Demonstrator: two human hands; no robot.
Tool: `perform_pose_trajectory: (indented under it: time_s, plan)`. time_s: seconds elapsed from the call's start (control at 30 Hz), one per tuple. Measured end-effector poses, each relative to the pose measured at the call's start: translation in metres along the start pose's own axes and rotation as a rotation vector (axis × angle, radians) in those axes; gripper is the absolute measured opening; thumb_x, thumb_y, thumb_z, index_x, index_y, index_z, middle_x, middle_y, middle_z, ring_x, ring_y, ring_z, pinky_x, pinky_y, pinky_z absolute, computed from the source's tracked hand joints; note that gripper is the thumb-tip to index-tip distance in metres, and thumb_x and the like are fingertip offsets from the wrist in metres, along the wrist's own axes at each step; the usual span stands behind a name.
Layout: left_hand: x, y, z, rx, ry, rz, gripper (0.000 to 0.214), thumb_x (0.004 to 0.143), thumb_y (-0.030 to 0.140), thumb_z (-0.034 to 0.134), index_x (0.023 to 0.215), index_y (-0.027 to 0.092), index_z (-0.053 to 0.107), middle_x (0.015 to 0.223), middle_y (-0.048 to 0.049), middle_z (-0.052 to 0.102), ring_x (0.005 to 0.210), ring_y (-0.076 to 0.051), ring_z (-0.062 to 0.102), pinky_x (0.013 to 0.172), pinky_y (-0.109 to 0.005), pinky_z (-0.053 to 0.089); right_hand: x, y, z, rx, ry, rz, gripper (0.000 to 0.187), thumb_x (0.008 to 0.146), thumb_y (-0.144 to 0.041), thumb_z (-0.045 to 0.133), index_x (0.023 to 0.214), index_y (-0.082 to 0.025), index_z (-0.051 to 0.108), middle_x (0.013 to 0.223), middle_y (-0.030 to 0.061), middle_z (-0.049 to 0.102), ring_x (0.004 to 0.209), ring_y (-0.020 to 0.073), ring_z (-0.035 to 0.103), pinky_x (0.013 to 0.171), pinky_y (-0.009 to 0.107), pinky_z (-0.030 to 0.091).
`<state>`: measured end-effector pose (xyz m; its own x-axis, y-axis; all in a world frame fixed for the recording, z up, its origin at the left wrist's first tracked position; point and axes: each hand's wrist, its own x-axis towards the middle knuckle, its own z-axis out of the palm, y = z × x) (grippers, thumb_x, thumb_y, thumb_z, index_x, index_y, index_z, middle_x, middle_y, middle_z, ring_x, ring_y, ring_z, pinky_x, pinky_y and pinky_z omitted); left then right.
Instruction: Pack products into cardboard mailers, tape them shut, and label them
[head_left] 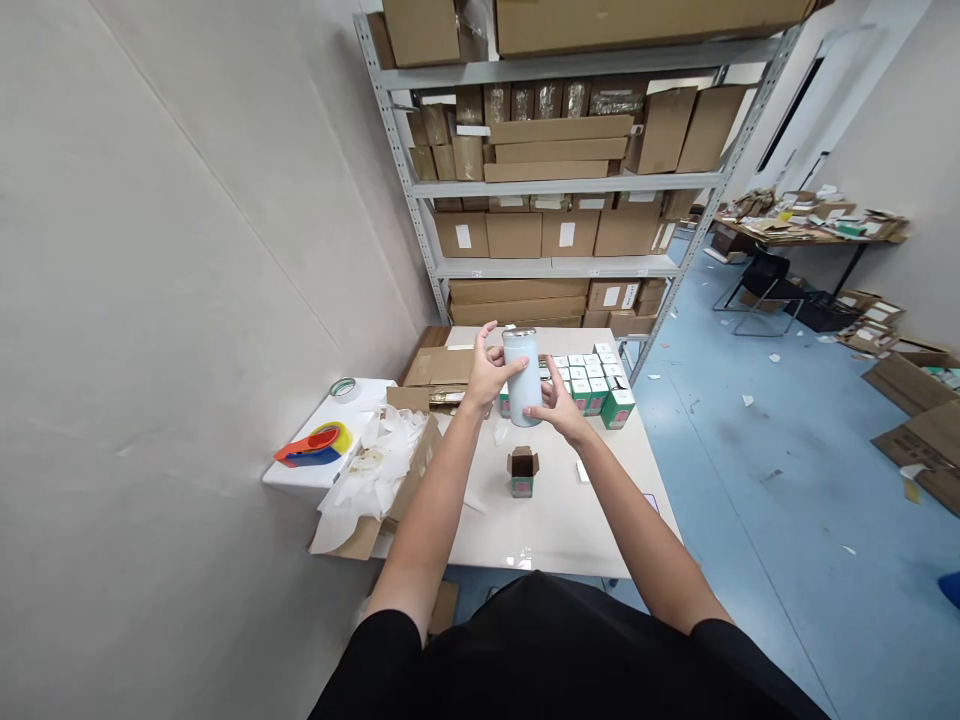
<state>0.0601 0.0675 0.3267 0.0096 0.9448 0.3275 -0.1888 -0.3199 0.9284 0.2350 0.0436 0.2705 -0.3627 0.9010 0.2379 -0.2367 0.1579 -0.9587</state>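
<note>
Grip engaged on both sides: the left hand is holding the upper body of a pale-blue tumbler, while the right hand is gripping its lower end, nearly upright above the bench. The step in hand is seemingly handling the tumbler; any move to the small open box below would be requiring base-to-mouth alignment and flap clearance. Green-and-white boxes are crowding the far right; open room is lying between the small open box and the near edge.
</note>
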Motion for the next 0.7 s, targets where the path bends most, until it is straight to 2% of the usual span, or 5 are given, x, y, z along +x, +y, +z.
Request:
perform_pose_trajectory:
  time_s: [0.23, 0.4, 0.53, 0.6, 0.7]
  plan:
    - [0.0007, 0.0023, 0.0036, 0.003, 0.021, -0.019, 0.116, 0.067, 0.044, 0.094, 0.157, 0.029, 0.022, 0.114, -0.0088, 0.071, 0.100, -0.024, 0.071, 0.093, -0.040, 0.056, -0.0017, 0.0054, -0.0004, -0.044, 0.084, -0.039, 0.143, 0.062, -0.044, 0.095, 0.167, -0.037, -0.003, 0.127, 0.0081, 0.065, 0.109, 0.0278, 0.068, 0.095, 0.046, 0.058]
    - [0.0012, 0.0045, 0.0046, -0.014, 0.009, -0.026, 0.126, 0.066, 0.045, 0.094, 0.163, 0.031, 0.014, 0.111, -0.0077, 0.072, 0.096, -0.023, 0.072, 0.091, -0.038, 0.056, -0.0022, 0.0026, -0.0050, 0.055, -0.047, 0.003, 0.133, 0.071, -0.043, 0.089, 0.167, -0.038, -0.004, 0.124, 0.0066, 0.066, 0.109, 0.0245, 0.068, 0.097, 0.045, 0.056]
    - [0.0018, 0.0049, 0.0052, -0.034, 0.018, -0.081, 0.130, 0.068, 0.043, 0.093, 0.166, 0.034, 0.008, 0.111, -0.0056, 0.071, 0.099, -0.020, 0.070, 0.090, -0.034, 0.056, -0.0015, -0.0001, -0.0050, 0.012, 0.060, -0.008, 0.139, 0.064, -0.041, 0.093, 0.167, -0.037, 0.001, 0.109, 0.0037, 0.067, 0.094, 0.0225, 0.068, 0.087, 0.042, 0.059]
    - [0.0023, 0.0063, 0.0044, -0.005, 0.026, -0.102, 0.133, 0.068, 0.040, 0.094, 0.167, 0.034, 0.005, 0.107, -0.0041, 0.072, 0.094, -0.019, 0.071, 0.088, -0.033, 0.056, -0.0018, -0.0015, -0.0037, -0.022, 0.113, -0.024, 0.141, 0.061, -0.040, 0.095, 0.167, -0.036, 0.003, 0.109, 0.0038, 0.066, 0.096, 0.0233, 0.067, 0.086, 0.041, 0.059]
    - [0.0031, 0.0074, 0.0023, 0.013, 0.031, -0.116, 0.133, 0.069, 0.036, 0.093, 0.168, 0.031, 0.004, 0.096, -0.0012, 0.072, 0.084, -0.017, 0.071, 0.087, -0.034, 0.056, -0.0013, -0.0017, -0.0029, 0.010, 0.089, -0.019, 0.141, 0.061, -0.039, 0.095, 0.167, -0.038, 0.002, 0.115, 0.0046, 0.066, 0.105, 0.0243, 0.066, 0.091, 0.041, 0.057]
